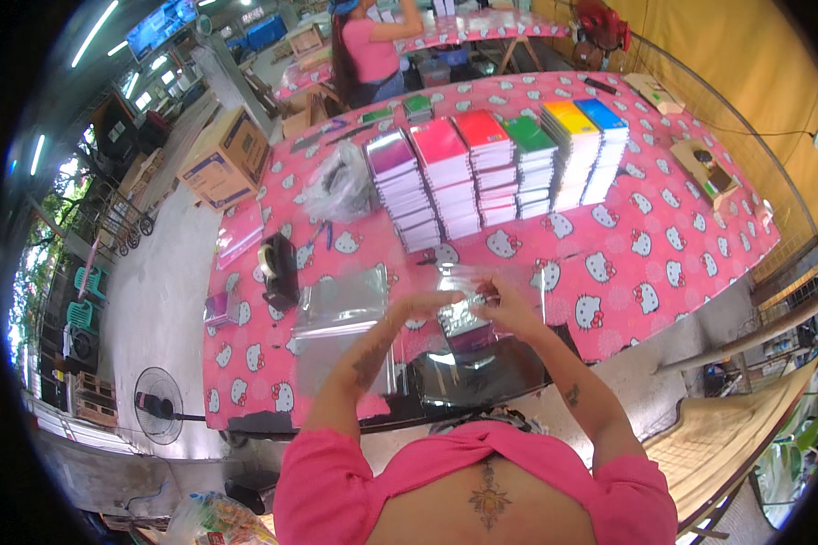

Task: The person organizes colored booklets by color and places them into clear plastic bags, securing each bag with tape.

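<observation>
In front of me on the table lies a notebook [471, 340] with a purple cover, partly under glossy clear plastic film [453, 320]. My left hand [433, 304] reaches in from the left, its closed fingers at the film's upper part. From the other side, my right hand [511, 311] has its fingers bent together in a pinch on the film. Glare on the plastic and the fingers themselves hide the exact grip. Left of the notebook rests a stack of flat clear plastic sleeves [341, 304], with my left forearm crossing over it.
Tall notebook stacks [495, 173] with coloured covers stand beyond my hands. A black tape dispenser [282, 277], a crumpled plastic bag [339, 186] and small purple notebooks [218, 309] lie to the left. A cardboard box [227, 159] stands beside the table. Another person [373, 54] is beyond the far edge.
</observation>
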{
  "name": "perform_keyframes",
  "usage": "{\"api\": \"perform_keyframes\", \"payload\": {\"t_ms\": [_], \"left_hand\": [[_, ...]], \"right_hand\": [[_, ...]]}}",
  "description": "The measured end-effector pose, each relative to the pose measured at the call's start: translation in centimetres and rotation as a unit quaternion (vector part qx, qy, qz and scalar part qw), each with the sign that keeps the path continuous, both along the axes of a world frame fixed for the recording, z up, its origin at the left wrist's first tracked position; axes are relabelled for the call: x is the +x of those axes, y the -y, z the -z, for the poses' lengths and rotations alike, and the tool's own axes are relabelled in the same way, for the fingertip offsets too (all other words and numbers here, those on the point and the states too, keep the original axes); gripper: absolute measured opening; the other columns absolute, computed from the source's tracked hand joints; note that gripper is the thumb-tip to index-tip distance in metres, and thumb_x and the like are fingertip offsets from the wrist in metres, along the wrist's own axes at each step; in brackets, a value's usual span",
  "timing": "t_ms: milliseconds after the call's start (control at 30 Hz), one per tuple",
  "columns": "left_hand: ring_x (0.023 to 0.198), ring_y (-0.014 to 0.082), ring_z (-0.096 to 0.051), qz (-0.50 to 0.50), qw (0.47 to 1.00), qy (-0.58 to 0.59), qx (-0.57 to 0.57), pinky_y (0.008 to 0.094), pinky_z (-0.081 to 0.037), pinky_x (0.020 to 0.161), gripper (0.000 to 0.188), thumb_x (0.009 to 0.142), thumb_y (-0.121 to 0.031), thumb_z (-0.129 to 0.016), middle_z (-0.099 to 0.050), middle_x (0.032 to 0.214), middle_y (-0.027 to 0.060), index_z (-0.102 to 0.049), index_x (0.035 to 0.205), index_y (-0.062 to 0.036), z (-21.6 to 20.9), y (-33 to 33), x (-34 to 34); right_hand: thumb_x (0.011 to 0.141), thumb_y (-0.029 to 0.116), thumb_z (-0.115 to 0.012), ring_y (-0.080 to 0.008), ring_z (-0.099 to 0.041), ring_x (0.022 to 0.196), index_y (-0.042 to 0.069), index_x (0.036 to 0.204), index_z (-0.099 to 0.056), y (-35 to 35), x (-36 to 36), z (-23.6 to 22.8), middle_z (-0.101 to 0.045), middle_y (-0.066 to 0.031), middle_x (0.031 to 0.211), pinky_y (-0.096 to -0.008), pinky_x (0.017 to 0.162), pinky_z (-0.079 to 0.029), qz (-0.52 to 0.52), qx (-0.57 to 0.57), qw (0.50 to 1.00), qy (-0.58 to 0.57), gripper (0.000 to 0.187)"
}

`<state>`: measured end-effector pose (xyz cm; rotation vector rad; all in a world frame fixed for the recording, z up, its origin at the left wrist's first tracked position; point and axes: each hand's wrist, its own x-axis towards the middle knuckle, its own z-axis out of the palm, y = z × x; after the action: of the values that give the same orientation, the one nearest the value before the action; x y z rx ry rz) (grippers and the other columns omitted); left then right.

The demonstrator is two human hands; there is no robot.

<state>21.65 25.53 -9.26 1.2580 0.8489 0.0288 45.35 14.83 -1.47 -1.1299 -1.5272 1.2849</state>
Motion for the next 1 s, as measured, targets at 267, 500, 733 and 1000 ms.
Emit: {"api": "perform_keyframes", "payload": {"t_ms": [267,500,733,1000], "left_hand": [[0.122,0.0367,-0.051,-0.027,0.781,-0.133,0.61,0.0461,-0.045,0.097,0.083,0.079,-0.061,-0.072,-0.054,0.131,0.0197,-0.054,0.134,-0.0019,-10.2,9.0,6.2],[0.104,0.0392,-0.059,0.069,0.752,-0.276,0.594,0.045,-0.048,0.087,0.072,0.069,-0.044,-0.079,-0.06,0.11,0.0241,-0.056,0.115,0.0065,-13.6,10.4,7.3],[0.112,0.0311,-0.057,-0.296,0.851,0.051,0.431,0.0394,-0.046,0.096,0.077,0.073,-0.034,-0.086,-0.056,0.118,0.0177,-0.046,0.126,0.005,-8.6,14.0,3.3],[0.137,0.0277,-0.041,-0.297,0.876,0.104,0.365,0.0387,-0.028,0.117,0.086,0.085,-0.024,-0.078,-0.04,0.149,0.0192,-0.028,0.151,0.0007,-6.8,16.4,2.4]], "right_hand": [[0.092,0.018,-0.069,-0.0155,-0.053,0.105,0.008,0.136,-0.049,1.1,1.2,2.9,-0.053,-0.0064,0.114,-0.0305,0.09,-0.047,0.082,-0.062,0.972,-0.21,0.05],[0.099,0.031,-0.061,-0.0208,-0.064,0.107,0.007,0.131,-0.053,6.3,3.1,10.5,-0.065,-0.0097,0.112,-0.036,0.095,-0.051,-0.14,-0.386,0.896,-0.167,0.04],[0.094,0.026,-0.069,-0.0232,-0.064,0.11,0.009,0.13,-0.055,6.1,0.3,5.6,-0.064,-0.0105,0.12,-0.0397,0.095,-0.052,-0.074,-0.331,0.741,-0.579,0.043],[0.072,0.017,-0.089,-0.0193,-0.058,0.112,0.004,0.133,-0.047,3.4,2.1,4.7,-0.06,-0.007,0.122,-0.0329,0.096,-0.048,-0.073,0.018,0.997,-0.01,0.076]]}}
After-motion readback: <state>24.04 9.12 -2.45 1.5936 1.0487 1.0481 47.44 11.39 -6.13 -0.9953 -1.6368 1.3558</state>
